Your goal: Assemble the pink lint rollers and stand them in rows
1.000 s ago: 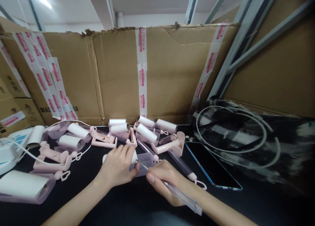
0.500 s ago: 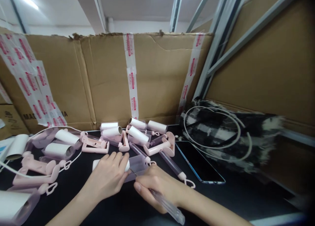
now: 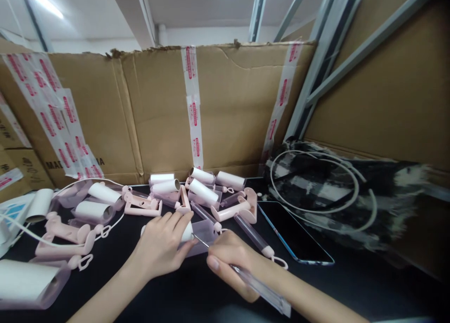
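My left hand [image 3: 165, 243] is closed over a white lint-roller paper roll [image 3: 187, 232], its fingers across the top and its thumb near the right end. Beside and under that roll lies a translucent purple cover [image 3: 204, 234]. In my right hand [image 3: 232, 262] is a thin metal pick [image 3: 201, 240] with a clear plastic handle [image 3: 262, 288]. The pick's tip points at the roll's right end, close to my left thumb; whether it touches the paper I cannot tell. Pink lint-roller frames [image 3: 142, 205] and more white rolls [image 3: 204, 191] lie just beyond my hands.
A phone [image 3: 295, 234] lies dark-screened to the right, near a coiled white cable [image 3: 312, 210] on black-and-white cloth. Several rolls, covers and pink parts [image 3: 66, 234] crowd the left, crossed by a white cord. A cardboard wall [image 3: 161, 116] closes off the back.
My right hand has drawn slightly right, away from my left hand, and more of the pick's metal shaft shows. The whole view has shifted a little. Both holds are unchanged.
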Demonstrator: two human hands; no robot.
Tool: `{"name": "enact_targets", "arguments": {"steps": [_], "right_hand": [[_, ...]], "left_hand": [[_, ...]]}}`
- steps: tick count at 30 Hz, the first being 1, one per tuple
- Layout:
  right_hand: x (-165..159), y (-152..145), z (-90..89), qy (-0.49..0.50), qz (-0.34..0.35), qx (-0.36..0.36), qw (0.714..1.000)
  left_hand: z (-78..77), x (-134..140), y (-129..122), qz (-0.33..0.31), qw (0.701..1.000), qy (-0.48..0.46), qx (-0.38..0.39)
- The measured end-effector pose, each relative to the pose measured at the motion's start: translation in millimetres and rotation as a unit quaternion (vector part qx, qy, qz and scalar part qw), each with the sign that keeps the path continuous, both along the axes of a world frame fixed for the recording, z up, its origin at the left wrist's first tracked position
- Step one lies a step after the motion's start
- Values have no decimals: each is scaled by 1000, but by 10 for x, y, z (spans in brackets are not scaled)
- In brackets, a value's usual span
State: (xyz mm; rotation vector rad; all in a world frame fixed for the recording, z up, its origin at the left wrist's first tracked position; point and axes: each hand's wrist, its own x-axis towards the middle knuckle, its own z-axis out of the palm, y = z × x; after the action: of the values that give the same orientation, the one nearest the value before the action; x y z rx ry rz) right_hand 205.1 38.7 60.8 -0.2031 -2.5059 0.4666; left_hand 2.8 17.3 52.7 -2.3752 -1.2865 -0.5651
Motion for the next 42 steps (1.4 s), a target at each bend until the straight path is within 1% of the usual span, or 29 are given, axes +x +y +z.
{"name": "enact_targets", "arguments": {"steps": [4, 10, 16, 20, 26, 28, 29, 30, 31, 32, 33, 34, 35, 37, 39, 41, 42], "right_hand": [[-19, 11, -28, -9, 0, 8, 1000], [6, 25, 0, -24, -14, 22, 999], [-13, 13, 38, -68, -16, 44, 997], [-43, 9, 32, -72, -22, 37, 996], [-48, 30, -18, -80, -21, 12, 997], [-21, 52, -4, -88, -43, 1, 995], [2, 65, 15, -87, -56, -9, 995], [31, 80, 41, -79, -70, -22, 994], [63, 95, 71, -63, -83, -40, 994], [97, 110, 102, -36, -97, -62, 993], [129, 122, 128, 2, -112, -89, 990], [154, 132, 145, 51, -127, -124, 983], [169, 137, 150, 105, -136, -164, 971], [166, 132, 123, 193, -121, -250, 941], [123, 100, 63, 218, -78, -317, 920], [61, 46, 7, 184, -53, -339, 921], [32, 17, -12, 161, -54, -333, 927]], "left_hand": [[-6, 19, -17, -4, 1000, 5, 3], [-3, 14, -20, -6, 1000, 5, -9], [-27, 27, -18, -3, 998, 37, -50], [-30, 36, -7, 7, 996, 48, -76], [5, 38, -23, 13, 995, 49, -83], [34, 9, -29, 16, 996, 29, -84], [58, -16, -28, 17, 997, 4, -81], [90, -45, -24, 18, 996, -35, -75], [128, -78, -16, 20, 993, -93, -67], [172, -112, -5, 25, 983, -170, -61], [218, -144, 9, 30, 962, -266, -58], [261, -172, 25, 31, 926, -372, -62], [298, -193, 43, 28, 876, -477, -73], [335, -213, 80, 4, 753, -647, -117], [310, -200, 122, -43, 632, -755, -169], [233, -161, 165, -89, 527, -817, -218], [185, -137, 187, -104, 482, -838, -233]]}}
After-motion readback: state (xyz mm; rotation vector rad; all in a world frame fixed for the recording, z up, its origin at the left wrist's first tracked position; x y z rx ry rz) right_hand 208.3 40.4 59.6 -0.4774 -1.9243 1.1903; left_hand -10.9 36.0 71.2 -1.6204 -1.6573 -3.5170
